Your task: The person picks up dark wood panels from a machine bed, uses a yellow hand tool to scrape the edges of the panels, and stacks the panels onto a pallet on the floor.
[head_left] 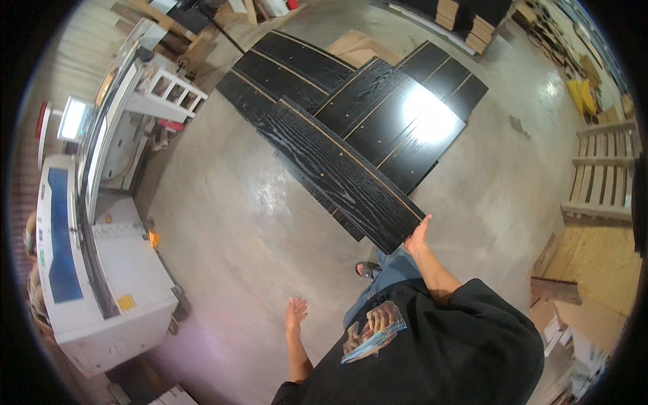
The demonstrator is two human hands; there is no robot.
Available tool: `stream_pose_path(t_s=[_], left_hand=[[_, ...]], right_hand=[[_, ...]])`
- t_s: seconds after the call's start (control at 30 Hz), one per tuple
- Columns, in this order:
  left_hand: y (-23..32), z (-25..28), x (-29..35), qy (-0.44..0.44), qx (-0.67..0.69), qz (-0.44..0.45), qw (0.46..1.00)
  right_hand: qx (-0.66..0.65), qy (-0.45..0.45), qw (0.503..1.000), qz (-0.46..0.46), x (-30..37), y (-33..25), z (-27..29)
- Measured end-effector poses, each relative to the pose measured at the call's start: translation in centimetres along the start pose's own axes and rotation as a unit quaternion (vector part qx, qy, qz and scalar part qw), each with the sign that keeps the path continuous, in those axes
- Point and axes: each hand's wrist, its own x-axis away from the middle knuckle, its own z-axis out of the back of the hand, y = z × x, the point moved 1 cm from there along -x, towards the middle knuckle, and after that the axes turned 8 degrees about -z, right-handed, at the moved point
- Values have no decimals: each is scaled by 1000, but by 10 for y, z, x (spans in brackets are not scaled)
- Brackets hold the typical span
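My right hand (418, 237) grips the near right end of a long black wood-grain board (344, 172), with the rest of the fingers out of sight behind it. A pale groove runs along this board, and small round marks dot its face. It lies across a stack of similar black grooved boards (283, 64), spread at differing angles. One wide panel (385, 111) among them reflects a bright light. My left hand (295, 314) hangs apart from the boards over the grey floor, fingers spread and nothing in it.
A white machine with a blue panel (64, 236) stands along the left, near a lit screen (75, 120). Brown cardboard (361, 48) lies behind the boards. Wooden slatted pallets (604, 169) and a plywood sheet (601, 260) line the right. My foot (367, 270) is below the board.
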Motion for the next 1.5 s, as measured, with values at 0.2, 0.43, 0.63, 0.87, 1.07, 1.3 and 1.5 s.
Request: stream_pose_path(t_s=[0.2, 0.43, 0.63, 0.87, 1.07, 1.3, 1.5], left_hand=[[116, -42, -60, -96, -169, -73, 978], [225, -52, -131, -171, -248, -139, 943], [413, -70, -245, -165, -251, -290, 909], [563, -138, -429, -234, -281, -319, 874], [572, -200, -449, -330, -297, -174, 879], [579, -191, -469, -363, -316, -61, 874], [588, -171, -491, -349, -266, -82, 895]], right_hand=[[-5, 5, 1000, 6, -9, 5, 5], [-8, 15, 999, 30, 9, 7, -14], [-28, 62, 995, 67, 6, 10, -4], [-16, -3, 993, 121, -12, 16, 10], [-32, 9, 985, 168, -10, 22, 14], [-77, 18, 991, 112, -17, 30, 12], [-45, 20, 991, 126, -35, 42, 17]])
